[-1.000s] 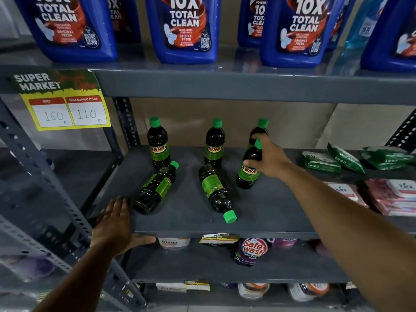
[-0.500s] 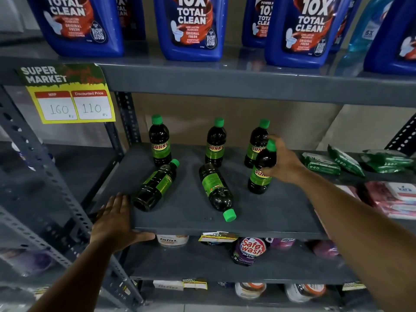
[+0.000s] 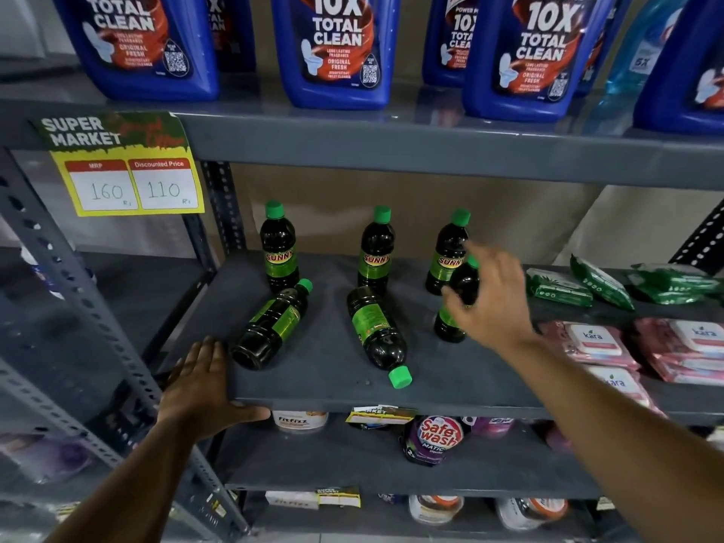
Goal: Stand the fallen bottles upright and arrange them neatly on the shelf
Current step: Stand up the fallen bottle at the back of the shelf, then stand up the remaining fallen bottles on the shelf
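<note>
Three dark bottles with green caps and "SUNNY" labels stand upright along the back of the grey shelf: a left one, a middle one and a right one. A fourth bottle stands in front of the right one, partly hidden by my right hand, which hovers over it with fingers spread. Two bottles lie on their sides: one with its cap pointing to the back right, another with its cap at the shelf's front edge. My left hand rests flat on the shelf's front left corner.
Green packets and pink wipe packs fill the shelf's right side. Large blue cleaner bottles line the shelf above, with a price tag on its edge. Lower shelves hold mixed items. A perforated steel upright runs at left.
My right hand tipped the fourth bottle from a lean to upright in front of the back right bottle, then opened its fingers off it. My left hand stayed on the shelf corner.
</note>
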### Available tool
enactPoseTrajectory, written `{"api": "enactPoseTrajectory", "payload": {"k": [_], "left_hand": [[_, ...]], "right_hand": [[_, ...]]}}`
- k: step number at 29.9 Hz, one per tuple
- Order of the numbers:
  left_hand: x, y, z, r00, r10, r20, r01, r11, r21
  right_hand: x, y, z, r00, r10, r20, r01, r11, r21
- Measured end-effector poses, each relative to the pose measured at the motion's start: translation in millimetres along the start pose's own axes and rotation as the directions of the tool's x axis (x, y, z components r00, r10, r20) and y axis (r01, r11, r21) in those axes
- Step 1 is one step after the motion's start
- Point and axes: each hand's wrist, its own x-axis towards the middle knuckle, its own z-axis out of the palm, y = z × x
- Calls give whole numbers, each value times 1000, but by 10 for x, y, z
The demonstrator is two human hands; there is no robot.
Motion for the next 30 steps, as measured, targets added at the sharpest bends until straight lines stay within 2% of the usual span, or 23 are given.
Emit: {"api": "enactPoseTrajectory", "payload": {"k": [1,2,4,5,6,10,12,16,18,23,26,30], "left_hand": [[-1,2,-11,1000,-1,12,1,1000,6],[-3,12,-23,1000,1,15,-1,1000,10],[-7,22,-30,1000,7,-6,-7,1000,4],[-14,27,-37,1000,8,-13,-8,1000,-5],[-20,28,-44,1000,6,-14,-6,1000,-15],[-34,36,-53,1000,3,4,-3,1000,-12],[-35,32,-57,1000,-1,10,1,1000,8],[6,18,-35,999,-8,36,8,1000,20],[16,9,-4,1000,-8,24,7,999,32],[0,17,-15,1000,-12,28,11,999,36],[-8,23,-20,1000,-6,19,5,999,32],[-5,7,-3,1000,7,-4,-7,1000,-5]], "right_hand": [[-127,-144,80,998,-63,23,62,998,30],[-274,-306,159,987,-96,133,87,994,70],[-583,-557,367,895,-24,445,-21,995,96],[-713,-636,462,837,42,546,-101,992,78],[-798,-676,553,805,96,586,-152,987,47],[-814,-699,623,829,168,533,-240,968,69],[-697,-686,559,859,153,488,-235,966,111],[-215,-725,382,972,73,222,-124,966,225],[80,-780,313,989,67,135,-98,967,234],[452,-789,345,928,211,306,-302,908,289],[401,-735,387,912,200,359,-342,854,393],[95,-605,561,826,241,509,-482,771,416]]}}
